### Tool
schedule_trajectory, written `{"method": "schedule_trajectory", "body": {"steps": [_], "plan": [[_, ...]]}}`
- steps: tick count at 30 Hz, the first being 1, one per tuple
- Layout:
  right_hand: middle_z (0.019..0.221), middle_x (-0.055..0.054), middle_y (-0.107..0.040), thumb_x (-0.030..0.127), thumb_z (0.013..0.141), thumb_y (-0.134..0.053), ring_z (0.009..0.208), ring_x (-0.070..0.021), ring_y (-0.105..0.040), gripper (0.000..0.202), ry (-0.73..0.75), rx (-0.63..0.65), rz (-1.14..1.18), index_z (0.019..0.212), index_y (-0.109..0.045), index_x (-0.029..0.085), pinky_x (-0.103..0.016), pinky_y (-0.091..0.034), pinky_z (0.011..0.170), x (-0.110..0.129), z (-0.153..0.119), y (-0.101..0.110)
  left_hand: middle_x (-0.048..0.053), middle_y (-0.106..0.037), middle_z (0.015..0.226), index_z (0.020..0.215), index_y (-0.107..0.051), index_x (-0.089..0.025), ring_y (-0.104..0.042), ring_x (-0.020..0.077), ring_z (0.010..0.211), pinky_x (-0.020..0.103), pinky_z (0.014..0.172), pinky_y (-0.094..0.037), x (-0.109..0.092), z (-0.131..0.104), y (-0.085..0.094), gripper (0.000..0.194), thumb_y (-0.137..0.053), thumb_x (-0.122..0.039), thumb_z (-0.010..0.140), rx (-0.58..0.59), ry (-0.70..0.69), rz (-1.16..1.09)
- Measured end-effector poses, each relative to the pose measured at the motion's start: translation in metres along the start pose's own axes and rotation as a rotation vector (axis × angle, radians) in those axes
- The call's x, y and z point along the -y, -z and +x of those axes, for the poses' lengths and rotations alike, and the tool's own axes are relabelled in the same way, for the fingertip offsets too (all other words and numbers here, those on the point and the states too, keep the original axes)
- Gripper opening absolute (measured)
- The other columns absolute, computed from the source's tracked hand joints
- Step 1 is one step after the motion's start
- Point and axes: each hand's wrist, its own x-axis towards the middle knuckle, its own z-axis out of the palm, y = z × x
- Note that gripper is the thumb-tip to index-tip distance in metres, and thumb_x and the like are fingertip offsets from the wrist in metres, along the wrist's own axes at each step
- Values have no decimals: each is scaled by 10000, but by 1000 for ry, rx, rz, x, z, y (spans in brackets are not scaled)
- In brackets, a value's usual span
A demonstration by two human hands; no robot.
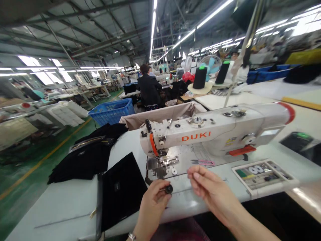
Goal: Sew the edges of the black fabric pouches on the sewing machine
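Between the thumb and fingers of my left hand (153, 201) is a small dark bobbin (169, 189), held over the front of the sewing table. My right hand (207, 182) is a short way to the right, its thumb and fingertips pinched together; whatever they hold is too fine to see. Just beyond both hands stands a white sewing machine (195, 134) with orange lettering. A pale bobbin (174, 171) lies near its presser foot (167, 161). Pink-handled thread snips (204, 162) rest on the machine bed. Left of my left hand lies a flat black fabric piece (122, 190).
A pile of black fabric pieces (85, 154) lies at the table's left edge. On the right, a parts tray (265, 177) is set into the tabletop. Behind stand a blue basket (112, 110), black thread cones (200, 77) and a person in dark clothes (149, 87).
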Motion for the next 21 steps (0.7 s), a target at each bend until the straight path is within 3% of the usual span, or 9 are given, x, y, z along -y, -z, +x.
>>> {"method": "schedule_trajectory", "body": {"steps": [2,4,6,8,13,17,21], "plan": [[752,-13,-571,398,929,-505,616,-122,-502,231,293,-79,-420,1029,-612,219,-250,-431,553,45,13,16,70,-649,1124,1043,-691,-237,-639,234,1036,400,918,-554,16,4,-2,314,-628,-104,765,-12,-62,228],[862,-44,-606,334,949,-438,763,-179,-569,227,638,-212,-884,1088,-589,238,-335,-487,708,93,29,27,65,-675,1096,1034,-694,-247,-640,251,1043,452,951,-538,28,5,-4,306,-639,-116,763,-34,-159,408],[1138,-81,-612,239,950,-373,1041,-236,-577,311,888,-179,-1213,1211,-541,249,-425,-457,928,130,50,33,73,-683,1085,1048,-689,-243,-645,261,1037,469,945,-543,35,5,-5,287,-644,-148,781,-48,-241,517],[1333,-62,-544,191,948,-337,1180,-244,-539,396,960,-103,-1460,1313,-480,250,-438,-423,1014,150,72,35,87,-680,1097,1090,-675,-235,-646,267,1040,458,924,-559,41,3,-5,307,-646,-174,791,-51,-294,583],[1218,-59,-649,252,955,-415,995,-273,-656,344,959,-139,-1653,1258,-575,230,-445,-514,868,149,110,39,102,-658,1149,1173,-633,-222,-626,267,1078,433,933,-560,58,1,-5,364,-614,-203,810,-142,-405,581],[1278,-29,-614,239,961,-426,1098,-242,-622,360,1016,-97,-1644,1293,-562,260,-422,-492,949,142,113,45,87,-652,1168,1198,-608,-236,-624,255,1080,425,929,-564,63,3,-3,373,-603,-215,825,-170,-480,569],[1353,2,-555,235,972,-414,1200,-183,-558,376,1056,-24,-1601,1329,-525,277,-369,-446,1041,142,108,44,87,-663,1152,1187,-609,-231,-636,246,1062,398,911,-576,61,5,0,366,-632,-216,822,-116,-528,596]]}}
